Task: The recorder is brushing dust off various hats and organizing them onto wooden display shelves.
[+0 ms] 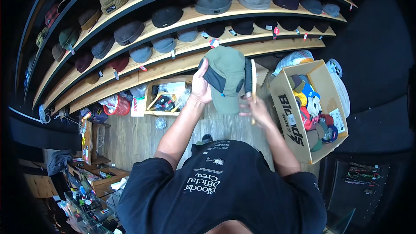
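Observation:
My left hand (200,86) holds up an olive-green cap (226,68) with dark side panels, its thumb along the cap's edge. The cap's bill points down toward my body, and a small blue bit shows near the bill's base. In my right hand (258,109) is a brush (249,75) with a pale wooden back and dark bristles. Its bristles face the right side of the cap, very close to it; whether they touch I cannot tell. The right fingers are slightly blurred around the brush's handle.
Wooden shelves (182,59) with several beanies and caps curve across the front. An open cardboard box (289,117) full of caps stands at right. A wooden crate (151,99) and a red basket (122,105) sit below the shelves. A glass case (94,216) is at lower left.

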`<state>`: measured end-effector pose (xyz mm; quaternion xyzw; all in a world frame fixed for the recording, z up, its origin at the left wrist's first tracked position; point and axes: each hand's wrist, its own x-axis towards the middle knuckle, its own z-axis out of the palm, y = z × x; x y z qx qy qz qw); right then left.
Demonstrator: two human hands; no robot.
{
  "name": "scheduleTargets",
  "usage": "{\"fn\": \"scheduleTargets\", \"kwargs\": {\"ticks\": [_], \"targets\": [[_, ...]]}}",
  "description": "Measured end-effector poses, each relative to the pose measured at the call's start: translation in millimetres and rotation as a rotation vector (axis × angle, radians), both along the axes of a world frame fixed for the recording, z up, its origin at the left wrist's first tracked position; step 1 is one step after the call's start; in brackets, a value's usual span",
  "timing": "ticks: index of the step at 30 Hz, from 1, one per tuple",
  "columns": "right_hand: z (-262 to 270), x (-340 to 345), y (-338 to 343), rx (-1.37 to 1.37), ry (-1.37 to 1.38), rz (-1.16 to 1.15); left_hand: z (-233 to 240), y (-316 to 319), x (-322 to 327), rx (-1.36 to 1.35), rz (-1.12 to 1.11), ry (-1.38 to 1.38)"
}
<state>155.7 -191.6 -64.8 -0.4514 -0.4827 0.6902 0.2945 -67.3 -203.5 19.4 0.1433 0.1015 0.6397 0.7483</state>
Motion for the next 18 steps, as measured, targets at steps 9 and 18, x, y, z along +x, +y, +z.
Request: {"fn": "scheduleTargets", "kwargs": {"ticks": [9,18], "targets": [[15,-43,10,-0.093,0.590,-0.263,8,-1,-66,-0.069,0.092,0.077],[44,-69,5,0.100,0.413,-0.115,-20,-16,-120,-0.138,0.059,-0.031]]}}
